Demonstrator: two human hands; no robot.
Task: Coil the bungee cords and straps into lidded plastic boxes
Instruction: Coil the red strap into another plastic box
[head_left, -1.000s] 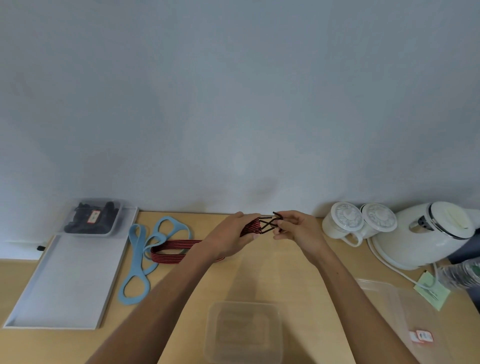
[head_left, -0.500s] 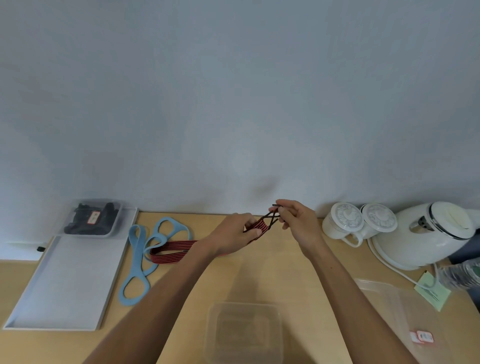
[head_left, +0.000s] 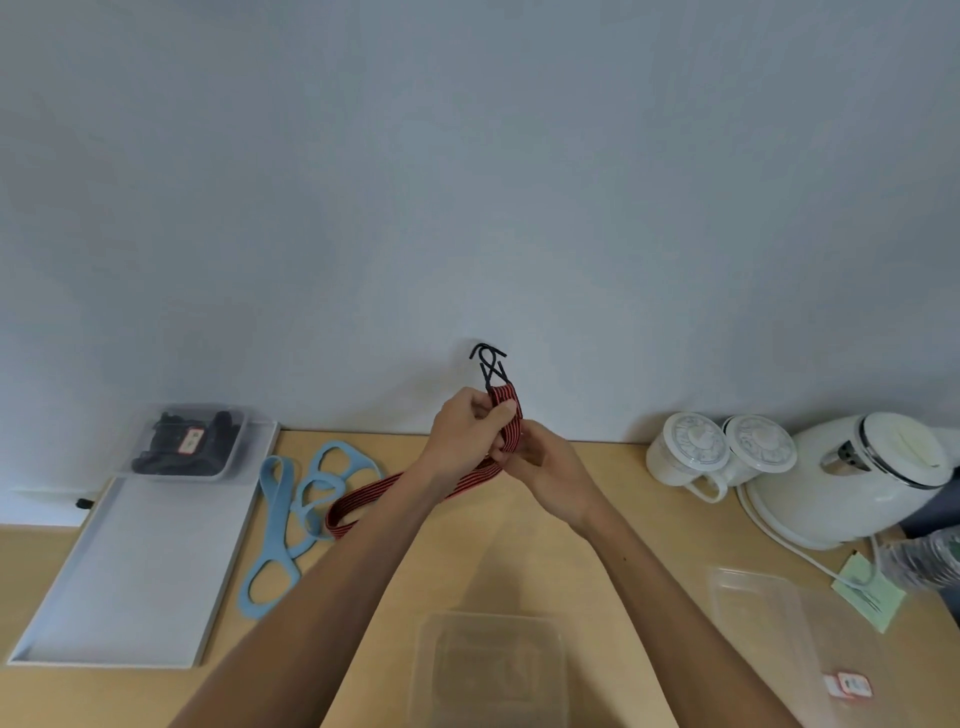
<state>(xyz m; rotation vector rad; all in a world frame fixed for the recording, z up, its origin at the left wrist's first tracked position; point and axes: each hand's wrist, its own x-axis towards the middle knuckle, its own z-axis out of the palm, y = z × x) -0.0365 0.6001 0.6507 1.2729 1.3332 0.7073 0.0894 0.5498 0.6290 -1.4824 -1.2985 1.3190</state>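
Item in my view: red-and-black striped bungee strap, black hooks raised upright, gripped by both left hand and right hand held close together above the wooden table. Its folded tail trails left, resting over the blue loop strap. Open clear plastic box sits near the table's front edge, below my hands.

Matt wooden table, clear plastic box, glossy white kettle.

Plain grey wall, light wooden table — soft light
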